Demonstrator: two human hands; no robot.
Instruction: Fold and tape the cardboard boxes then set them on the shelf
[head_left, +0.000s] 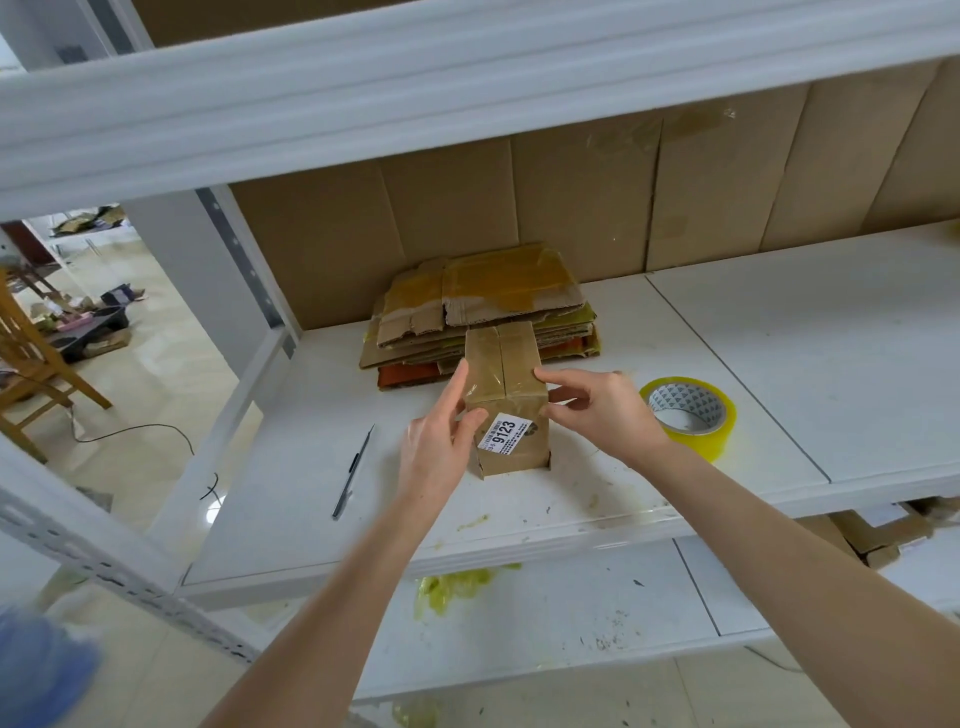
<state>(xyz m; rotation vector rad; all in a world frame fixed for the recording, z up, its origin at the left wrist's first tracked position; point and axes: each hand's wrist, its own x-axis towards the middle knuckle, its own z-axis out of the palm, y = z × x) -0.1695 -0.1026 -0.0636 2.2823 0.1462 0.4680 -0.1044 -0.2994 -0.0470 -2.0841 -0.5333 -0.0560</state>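
A small brown cardboard box (508, 402) stands on the white shelf (597, 499). Clear tape covers its top seam, and a white label reading 9123 is on its front. My left hand (441, 441) holds the box's left side, thumb on the front face and fingers up along the side. My right hand (602, 410) pinches the box's right edge with thumb and fingers. Behind the box lies a stack of flattened cardboard boxes (483, 306). A roll of yellowish packing tape (691, 415) sits just right of my right hand.
A dark pen (353, 473) lies on the shelf left of the box. The upper shelf beam (415, 93) crosses overhead. Cardboard sheets line the back wall. Yellow tape scraps (452, 587) lie on the lower shelf. A wooden chair and clutter sit on the floor at left.
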